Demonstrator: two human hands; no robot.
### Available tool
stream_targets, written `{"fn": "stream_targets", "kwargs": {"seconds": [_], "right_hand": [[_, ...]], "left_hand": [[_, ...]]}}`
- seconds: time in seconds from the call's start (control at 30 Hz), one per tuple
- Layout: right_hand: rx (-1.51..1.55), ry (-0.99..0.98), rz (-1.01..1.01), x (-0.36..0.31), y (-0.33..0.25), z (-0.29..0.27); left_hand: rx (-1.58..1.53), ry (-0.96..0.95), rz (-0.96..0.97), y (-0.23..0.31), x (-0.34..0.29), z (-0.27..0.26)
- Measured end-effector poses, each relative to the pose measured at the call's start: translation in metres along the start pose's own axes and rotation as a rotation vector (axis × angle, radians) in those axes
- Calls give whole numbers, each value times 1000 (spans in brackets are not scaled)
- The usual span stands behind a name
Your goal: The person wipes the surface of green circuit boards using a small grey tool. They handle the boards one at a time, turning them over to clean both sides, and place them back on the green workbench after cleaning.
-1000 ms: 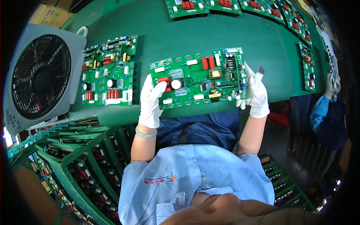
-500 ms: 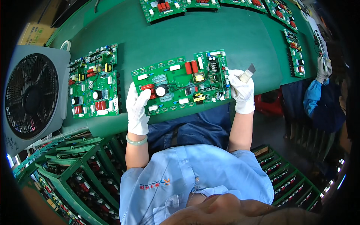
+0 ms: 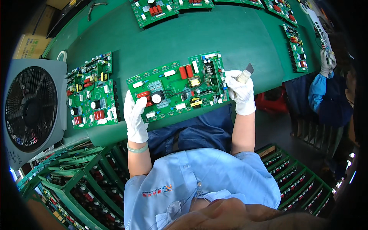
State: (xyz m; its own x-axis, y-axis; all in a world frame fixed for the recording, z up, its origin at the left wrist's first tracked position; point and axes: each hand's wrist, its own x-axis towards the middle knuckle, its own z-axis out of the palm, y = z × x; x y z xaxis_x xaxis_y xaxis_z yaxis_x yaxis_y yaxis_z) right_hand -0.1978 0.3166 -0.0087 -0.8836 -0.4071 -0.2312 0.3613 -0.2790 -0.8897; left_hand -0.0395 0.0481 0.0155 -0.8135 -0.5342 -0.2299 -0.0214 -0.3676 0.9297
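A green circuit board [image 3: 174, 83] with red capacitors, white resistors and a round black-and-white part is held between my white-gloved hands, over the near edge of the bench. My left hand [image 3: 135, 119] grips its left end, thumb on top beside the red capacitors. At the opposite end, my right hand [image 3: 242, 92] grips the board's edge. A short tool [image 3: 245, 73] with a pale wrapped handle and a flat, slanted dark grey tip is tucked in that same hand, tip pointing up and away. Fingers under the board are hidden.
Two similar boards [image 3: 92, 101] lie at left beside a grey fan [image 3: 32, 109]. More boards [image 3: 155, 11] line the far edge, and another [image 3: 297, 50] lies at right. A co-worker's gloved hand [image 3: 327, 63] is at far right. Green racks [image 3: 295, 174] holding boards flank me below.
The view has shifted slightly, so the board and hands appear a little further left. My grip on the board and the tool stays the same.
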Motion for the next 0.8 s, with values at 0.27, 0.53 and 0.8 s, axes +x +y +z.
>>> {"fn": "stream_targets", "kwargs": {"seconds": [0.27, 0.53, 0.8], "right_hand": [[-64, -19, -11, -3, -3, 0], [-73, -5, -5, -5, -5, 1], [-58, -18, -12, -4, -2, -1]], "left_hand": [[-89, -59, 55, -1, 0, 0], [-113, -84, 77, -7, 0, -7], [-122, -100, 90, -8, 0, -7]]}}
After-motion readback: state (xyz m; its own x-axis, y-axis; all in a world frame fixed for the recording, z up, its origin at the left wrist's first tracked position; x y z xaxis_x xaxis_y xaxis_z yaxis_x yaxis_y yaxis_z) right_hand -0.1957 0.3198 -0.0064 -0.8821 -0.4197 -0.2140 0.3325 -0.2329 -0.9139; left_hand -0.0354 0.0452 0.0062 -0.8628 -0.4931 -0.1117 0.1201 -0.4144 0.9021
